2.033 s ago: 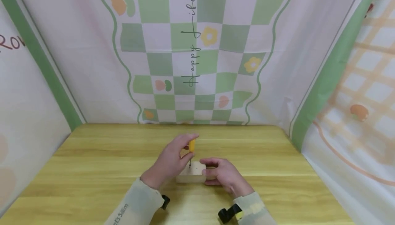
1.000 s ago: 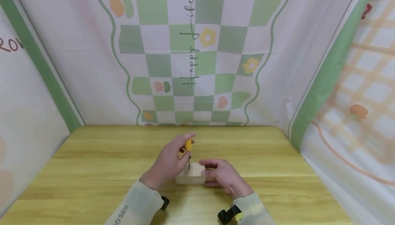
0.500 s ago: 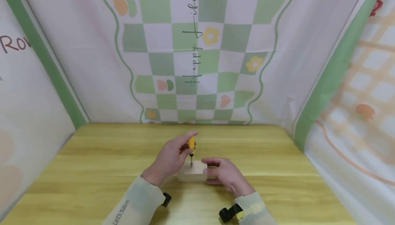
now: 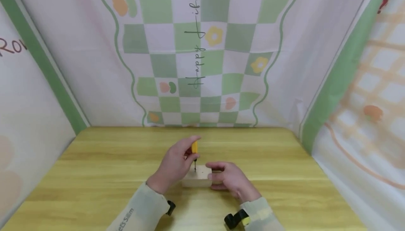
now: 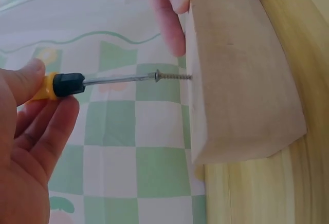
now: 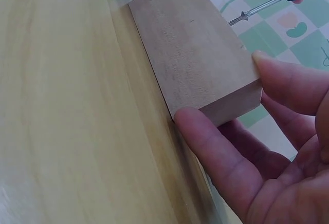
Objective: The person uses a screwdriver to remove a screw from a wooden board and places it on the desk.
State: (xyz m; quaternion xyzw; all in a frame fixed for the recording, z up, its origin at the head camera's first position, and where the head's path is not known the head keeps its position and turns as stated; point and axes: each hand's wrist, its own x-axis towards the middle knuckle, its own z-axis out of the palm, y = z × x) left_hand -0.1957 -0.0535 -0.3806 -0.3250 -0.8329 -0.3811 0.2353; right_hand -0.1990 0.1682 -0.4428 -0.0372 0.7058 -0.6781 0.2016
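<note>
My left hand (image 4: 175, 163) pinches the yellow handle of a screwdriver (image 4: 194, 147) between thumb and fingers. The screwdriver stands upright over a pale wooden block (image 4: 197, 183), its tip meeting the head of a screw (image 5: 174, 76). That screw is partly sunk in the block's top, with a length of thread showing in the left wrist view. At the block's right end, my right hand (image 4: 232, 180) grips it with thumb and fingers. A small dark mark or hole shows on the top face beside the screw.
The block rests on a yellow wood-grain table (image 4: 110, 153). Behind the table hangs a green and white checked cloth (image 4: 202, 55), with further printed cloths at both sides. Black wrist cameras (image 4: 234, 219) sit at both cuffs.
My left fingers shift slightly on the screwdriver handle, showing more and then less of it. The right hand and block keep their place; the head view sways a little.
</note>
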